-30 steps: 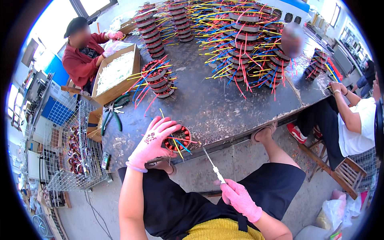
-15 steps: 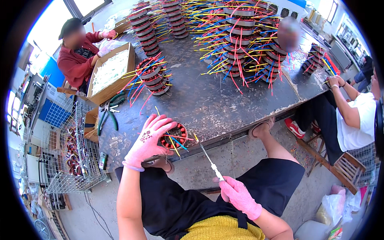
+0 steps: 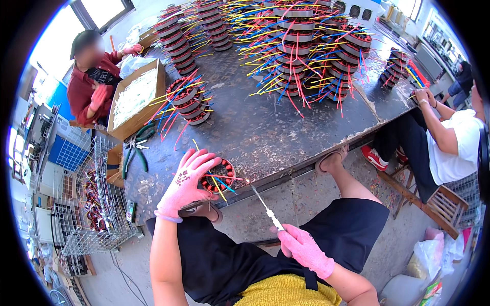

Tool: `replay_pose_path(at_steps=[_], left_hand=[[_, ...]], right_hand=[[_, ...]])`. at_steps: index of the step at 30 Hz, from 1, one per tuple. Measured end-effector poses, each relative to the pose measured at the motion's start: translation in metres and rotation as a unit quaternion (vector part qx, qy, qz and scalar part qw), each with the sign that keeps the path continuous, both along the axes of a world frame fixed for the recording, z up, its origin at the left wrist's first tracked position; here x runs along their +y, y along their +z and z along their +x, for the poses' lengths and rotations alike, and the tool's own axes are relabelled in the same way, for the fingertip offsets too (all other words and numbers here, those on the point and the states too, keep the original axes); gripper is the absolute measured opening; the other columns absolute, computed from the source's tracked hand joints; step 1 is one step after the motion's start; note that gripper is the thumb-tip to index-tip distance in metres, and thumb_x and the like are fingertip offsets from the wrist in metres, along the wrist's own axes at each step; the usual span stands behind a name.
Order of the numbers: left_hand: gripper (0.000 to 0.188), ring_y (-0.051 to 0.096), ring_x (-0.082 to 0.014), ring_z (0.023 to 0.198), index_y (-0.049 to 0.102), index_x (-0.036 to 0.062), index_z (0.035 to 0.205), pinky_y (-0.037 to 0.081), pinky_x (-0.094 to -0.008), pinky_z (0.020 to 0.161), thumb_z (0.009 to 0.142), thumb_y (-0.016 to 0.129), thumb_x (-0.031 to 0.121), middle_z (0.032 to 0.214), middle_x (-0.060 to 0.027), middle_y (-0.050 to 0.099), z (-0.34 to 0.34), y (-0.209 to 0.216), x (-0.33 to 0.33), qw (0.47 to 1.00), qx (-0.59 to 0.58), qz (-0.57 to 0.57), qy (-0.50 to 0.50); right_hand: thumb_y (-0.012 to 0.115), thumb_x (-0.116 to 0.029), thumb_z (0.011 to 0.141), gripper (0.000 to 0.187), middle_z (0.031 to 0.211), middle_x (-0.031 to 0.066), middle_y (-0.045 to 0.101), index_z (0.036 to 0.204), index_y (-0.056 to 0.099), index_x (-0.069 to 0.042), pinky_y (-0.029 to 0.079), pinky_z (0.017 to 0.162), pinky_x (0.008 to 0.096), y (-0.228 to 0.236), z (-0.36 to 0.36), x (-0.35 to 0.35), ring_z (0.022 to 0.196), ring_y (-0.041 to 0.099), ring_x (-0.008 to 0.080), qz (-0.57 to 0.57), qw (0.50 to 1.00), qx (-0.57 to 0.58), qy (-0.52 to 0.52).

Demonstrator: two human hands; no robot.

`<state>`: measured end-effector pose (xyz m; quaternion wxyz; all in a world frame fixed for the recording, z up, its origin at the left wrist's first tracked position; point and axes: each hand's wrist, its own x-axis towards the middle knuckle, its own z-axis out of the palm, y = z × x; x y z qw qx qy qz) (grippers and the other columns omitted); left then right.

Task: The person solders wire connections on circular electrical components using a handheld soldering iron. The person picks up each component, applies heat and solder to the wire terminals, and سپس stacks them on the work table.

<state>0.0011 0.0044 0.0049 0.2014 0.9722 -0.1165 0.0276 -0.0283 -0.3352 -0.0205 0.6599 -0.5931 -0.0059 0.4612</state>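
My left hand (image 3: 188,181), in a pink glove, grips a motor stator (image 3: 218,179) at the table's front edge. The stator is a ring with red windings inside; yellow, blue and red lead wires stick out of it. My right hand (image 3: 306,251), also gloved in pink, is closed around a white-handled tool with a thin metal shaft (image 3: 273,218). Its shaft slants up and left. Close to its far tip, at the end of a red wire, is a small bright spot, too small to make out.
Stacks of stators (image 3: 295,56) with wires jutting out stand across the dark table (image 3: 245,135). A short stack (image 3: 189,102), green-handled pliers (image 3: 137,149) and a cardboard box (image 3: 157,97) of white pieces are at the left. Two people sit at either side. A wire cage (image 3: 99,224) stands at lower left.
The bright spot near the tool's tip looked like a longer orange-yellow streak before. The person at the left has raised a gloved hand. The view has shifted slightly; my grips are unchanged.
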Motion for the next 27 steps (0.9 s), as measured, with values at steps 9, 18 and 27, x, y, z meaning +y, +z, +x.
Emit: replay_pose_path(at_steps=[9, 18, 27], left_hand=[[0.095, 0.038, -0.032, 0.141, 0.054, 0.0102, 0.136, 0.022, -0.049, 0.121, 0.049, 0.087, 0.023, 0.14, -0.0092, 0.052, 0.0006, 0.0002, -0.0003, 1.0, -0.002, 0.002, -0.003], [0.095, 0.037, -0.032, 0.141, 0.054, 0.0102, 0.137, 0.022, -0.0489, 0.121, 0.049, 0.088, 0.023, 0.14, -0.0093, 0.052, 0.0002, -0.0023, 0.0007, 1.0, -0.005, 0.007, -0.003], [0.096, 0.037, -0.032, 0.141, 0.053, 0.0113, 0.137, 0.022, -0.0489, 0.121, 0.049, 0.088, 0.022, 0.141, -0.0092, 0.051, 0.0002, -0.0013, 0.0003, 1.0, -0.002, 0.011, 0.0]], right_hand=[[0.048, -0.024, 0.104, 0.034, 0.069, -0.003, 0.047, 0.126, 0.058, -0.001, 0.039, 0.055, 0.0236, -0.0027, 0.0009, -0.0011, 0.059, 0.046, 0.0054, -0.023, 0.999, -0.027, 0.018], [0.047, -0.026, 0.104, 0.036, 0.067, -0.0019, 0.047, 0.126, 0.058, 0.0, 0.039, 0.054, 0.0245, 0.0026, 0.0021, 0.0008, 0.058, 0.047, 0.0061, -0.009, 1.0, -0.022, 0.013], [0.046, -0.026, 0.104, 0.035, 0.065, -0.0024, 0.047, 0.125, 0.059, -0.001, 0.038, 0.054, 0.0244, 0.0014, 0.0025, 0.0007, 0.057, 0.045, 0.006, -0.019, 0.999, -0.042, 0.025]])
